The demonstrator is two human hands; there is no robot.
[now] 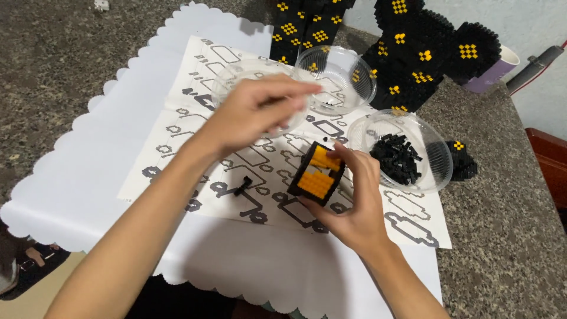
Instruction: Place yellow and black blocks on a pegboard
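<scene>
Black-and-orange brick block (318,175); black bricks (397,158); white scalloped mat (77,183).

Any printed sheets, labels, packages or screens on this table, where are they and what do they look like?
Instruction sheet: flat on the white scalloped mat under both hands, rectangular, white with black and grey outline drawings of brick pieces.
No packages, labels, signs or screens show.
</scene>
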